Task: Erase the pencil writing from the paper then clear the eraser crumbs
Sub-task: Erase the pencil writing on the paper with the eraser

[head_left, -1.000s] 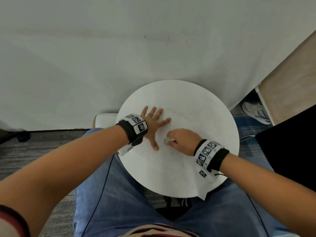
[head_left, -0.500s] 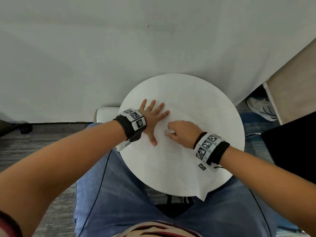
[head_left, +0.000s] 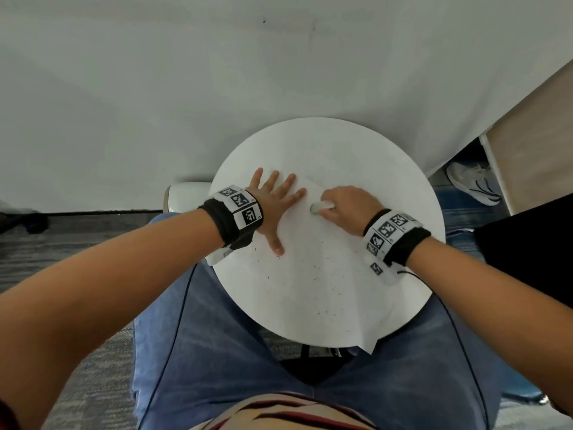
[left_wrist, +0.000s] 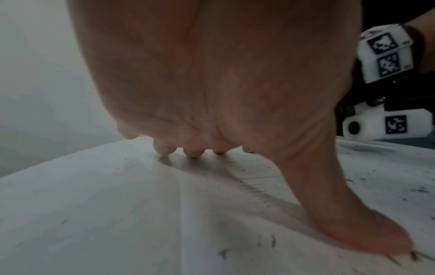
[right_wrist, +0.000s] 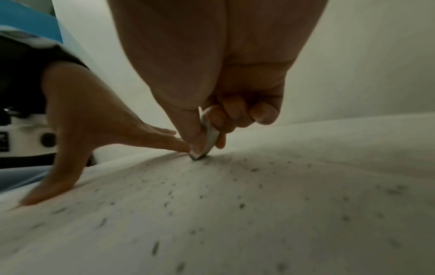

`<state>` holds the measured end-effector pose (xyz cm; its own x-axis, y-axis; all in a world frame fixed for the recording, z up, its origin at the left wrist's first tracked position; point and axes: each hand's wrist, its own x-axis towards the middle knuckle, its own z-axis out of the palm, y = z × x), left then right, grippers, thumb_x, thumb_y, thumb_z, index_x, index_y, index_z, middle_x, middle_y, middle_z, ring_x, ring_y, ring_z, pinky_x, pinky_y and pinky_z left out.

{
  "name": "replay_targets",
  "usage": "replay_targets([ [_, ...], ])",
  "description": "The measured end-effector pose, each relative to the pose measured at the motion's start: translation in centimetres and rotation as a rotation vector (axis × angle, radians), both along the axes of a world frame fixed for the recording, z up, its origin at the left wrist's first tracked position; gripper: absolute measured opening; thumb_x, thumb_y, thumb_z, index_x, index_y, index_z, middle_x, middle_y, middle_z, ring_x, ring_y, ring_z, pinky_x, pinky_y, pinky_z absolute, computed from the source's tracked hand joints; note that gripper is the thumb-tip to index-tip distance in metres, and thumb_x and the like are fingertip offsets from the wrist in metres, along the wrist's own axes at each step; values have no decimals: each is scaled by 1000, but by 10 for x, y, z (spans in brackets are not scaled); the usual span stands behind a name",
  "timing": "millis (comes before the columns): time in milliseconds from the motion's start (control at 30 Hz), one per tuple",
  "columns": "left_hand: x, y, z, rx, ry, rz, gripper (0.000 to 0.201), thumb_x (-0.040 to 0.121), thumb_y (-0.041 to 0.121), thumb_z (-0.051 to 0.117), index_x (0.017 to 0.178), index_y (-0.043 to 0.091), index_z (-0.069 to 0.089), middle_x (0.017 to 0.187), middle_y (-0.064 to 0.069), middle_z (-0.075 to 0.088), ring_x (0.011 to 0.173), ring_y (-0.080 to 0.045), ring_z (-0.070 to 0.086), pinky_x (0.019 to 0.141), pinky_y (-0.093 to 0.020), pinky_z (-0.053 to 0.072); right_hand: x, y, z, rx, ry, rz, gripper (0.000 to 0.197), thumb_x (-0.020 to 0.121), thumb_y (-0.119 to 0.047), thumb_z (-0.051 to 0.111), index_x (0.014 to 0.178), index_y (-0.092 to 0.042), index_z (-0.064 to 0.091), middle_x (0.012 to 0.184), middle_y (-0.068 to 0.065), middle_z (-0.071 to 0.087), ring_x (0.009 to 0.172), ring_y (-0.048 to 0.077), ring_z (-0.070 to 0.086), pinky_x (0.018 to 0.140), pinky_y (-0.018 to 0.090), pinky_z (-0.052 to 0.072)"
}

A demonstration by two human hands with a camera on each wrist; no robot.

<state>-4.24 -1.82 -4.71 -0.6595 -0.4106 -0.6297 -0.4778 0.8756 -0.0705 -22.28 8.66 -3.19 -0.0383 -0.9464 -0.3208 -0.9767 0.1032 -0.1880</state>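
Note:
A white sheet of paper (head_left: 313, 283) lies on the round white table (head_left: 338, 144), one corner hanging over the near edge. My left hand (head_left: 276, 200) lies flat on the paper's left part, fingers spread. My right hand (head_left: 344, 203) pinches a small white eraser (head_left: 317, 208) and holds its tip on the paper near the far corner. In the right wrist view the eraser (right_wrist: 208, 136) sits between thumb and fingers, its grey tip on the sheet. Dark eraser crumbs (head_left: 322, 268) are scattered over the paper. No pencil writing is legible.
The table stands against a white wall (head_left: 217, 72). My legs in blue jeans (head_left: 217, 352) are under its near edge. A white shoe (head_left: 474, 184) lies on the floor at the right, beside a beige panel (head_left: 539, 141).
My right hand has slid the eraser away from me, toward the paper's far corner. The left hand stays pressed flat on the sheet.

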Motion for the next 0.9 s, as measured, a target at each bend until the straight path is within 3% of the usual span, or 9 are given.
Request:
replay_targets([
  [100,-1,0,1,2,-3,3,152,56,85,74,156,33,-27,164,-4,-32,152,-38,-22,118,-65,-14,14,5,-2,-60,113,4,36,100,-39,41,110,-10,59,104,9,63,92,29,61,70,34,42],
  [200,-2,1,2,-9,-13,-5,151,56,86,73,156,32,-27,164,-5,-32,152,-38,-22,118,-65,-13,42,22,-6,16,-18,139,37,99,-44,41,110,-13,60,101,5,63,90,25,62,71,35,47],
  [300,-2,2,4,-7,-21,-2,150,57,85,73,155,32,-28,163,-4,-33,152,-38,-22,118,-64,-15,19,10,0,26,-28,12,41,97,-51,45,110,-16,59,98,4,63,85,24,60,70,34,46],
  [400,-2,2,6,2,-24,7,150,58,84,74,155,33,-28,163,-3,-33,152,-37,-23,118,-63,-17,11,4,4,-52,165,-66,32,101,-38,42,111,-10,54,98,11,65,82,30,61,66,35,47],
  [567,-4,3,6,-13,-44,3,152,56,86,73,155,32,-29,163,-5,-34,152,-38,-22,119,-65,-12,57,32,0,81,17,220,31,99,-39,43,115,-13,50,94,6,63,75,22,56,61,32,41],
  [667,-4,3,8,-7,-39,2,151,57,85,74,155,32,-28,163,-4,-33,152,-38,-21,119,-65,-13,28,11,4,42,42,51,31,98,-46,44,104,-16,49,88,4,58,78,25,58,62,33,40],
  [733,-4,3,8,-3,-36,8,151,57,85,74,155,32,-28,163,-4,-33,152,-38,-21,119,-65,-13,17,3,2,-50,160,-43,31,99,-41,42,109,-13,50,90,7,61,78,29,60,61,34,42],
  [833,-5,3,7,-13,-37,4,151,56,85,74,156,32,-27,164,-5,-32,152,-39,-20,119,-66,-11,48,17,-1,-3,135,90,28,101,-30,37,119,-13,49,97,8,65,79,28,62,60,33,42],
  [900,-5,3,5,-21,-37,0,152,56,86,73,156,31,-27,164,-5,-32,152,-39,-19,119,-66,-10,63,28,-2,86,50,216,31,99,-36,42,120,-14,48,94,5,63,78,26,60,60,31,39],
])
